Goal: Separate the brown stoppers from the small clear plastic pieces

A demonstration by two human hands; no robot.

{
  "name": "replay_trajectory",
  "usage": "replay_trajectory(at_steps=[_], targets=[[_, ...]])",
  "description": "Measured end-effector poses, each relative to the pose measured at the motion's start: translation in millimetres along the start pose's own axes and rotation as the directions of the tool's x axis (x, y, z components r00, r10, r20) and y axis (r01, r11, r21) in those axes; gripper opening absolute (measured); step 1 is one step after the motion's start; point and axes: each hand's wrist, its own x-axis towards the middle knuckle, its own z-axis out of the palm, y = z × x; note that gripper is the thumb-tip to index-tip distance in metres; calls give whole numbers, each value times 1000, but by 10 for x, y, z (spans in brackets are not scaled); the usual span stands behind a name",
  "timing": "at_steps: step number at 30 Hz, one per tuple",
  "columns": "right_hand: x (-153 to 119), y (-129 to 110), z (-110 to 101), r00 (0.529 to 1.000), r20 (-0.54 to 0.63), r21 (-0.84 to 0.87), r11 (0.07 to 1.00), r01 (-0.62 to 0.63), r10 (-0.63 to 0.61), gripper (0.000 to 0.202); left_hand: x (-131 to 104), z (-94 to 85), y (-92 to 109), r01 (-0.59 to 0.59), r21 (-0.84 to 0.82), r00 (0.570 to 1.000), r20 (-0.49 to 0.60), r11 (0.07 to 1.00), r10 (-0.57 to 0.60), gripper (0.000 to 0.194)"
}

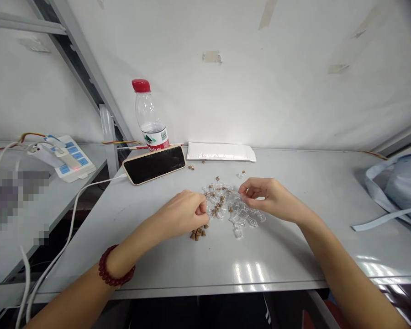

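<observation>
Several tiny clear bottles (238,232) lie heaped in the middle of the grey table, some with brown corks (222,199) in or among them. My left hand (187,211) is at the left edge of the heap, its fingers curled together; what they hold, if anything, is hidden. Just below it sits a small pile of loose corks (196,235). My right hand (265,197) hovers over the heap's right side, thumb and forefinger pinched; anything between the tips is too small to name. Behind it stands a tiny corked bottle (240,174).
A phone (154,165) on a white cable leans against a red-capped water bottle (151,121) at the back left. A white padded packet (221,151) lies along the wall. On the far right is a pale blue bag (402,183); a power strip (74,157) sits on the left table.
</observation>
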Motion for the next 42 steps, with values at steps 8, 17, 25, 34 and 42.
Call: replay_trajectory(at_steps=[8,17,25,34,42], targets=[[10,-148,339,996,77,474,881,1,-42,15,13,-14,127,-160,-463,975,-214,872,65,17],[-16,-153,422,994,38,632,774,52,-98,14,30,-8,150,-138,-594,990,-96,793,100,19],[-7,-162,428,995,53,660,751,30,-86,13,36,15,152,-210,-528,977,-149,823,154,17],[-8,-170,391,998,32,668,744,23,-59,11,-1,82,137,-440,-181,859,-369,879,354,18],[10,-126,394,997,60,634,773,-8,-39,12,57,243,59,-531,234,689,-439,814,576,19]])
